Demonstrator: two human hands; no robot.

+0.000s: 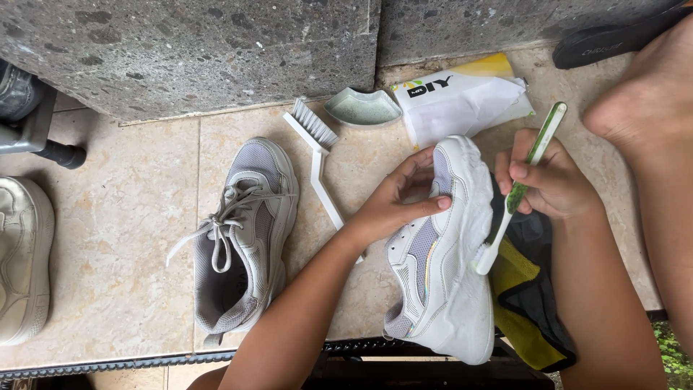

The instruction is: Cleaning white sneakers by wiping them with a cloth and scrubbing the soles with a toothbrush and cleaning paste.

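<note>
Fingers (422, 206) of the left hand (393, 206) are curled over the upper of a white sneaker (451, 289), thumb inside the collar side and fingertips pressed on the lace area, pinning it on its side against the tiled floor (115, 238). Across from them, the right hand (552, 184) has its fingers closed around the green-and-white handle of a toothbrush (516, 191), whose bristle head sits against the thick sole edge just below and to the right of the left fingertips.

By the look of it, the step in hand is scrubbing the sole rim of this shoe. I judge the next move calls for short strokes along the sole while the left hand holds the shoe steady, turning it as each stretch comes clean.

Left of the gripping fingers, its mate, a grey laced sneaker (245, 238), lies apart on the tiles, with a long white scrub brush (317, 155) between the two shoes. Beyond the fingers are a small pale dish (361, 108) and a white soap packet (462, 101); under the toothbrush hand lies a dark and yellow cloth (530, 318).
</note>
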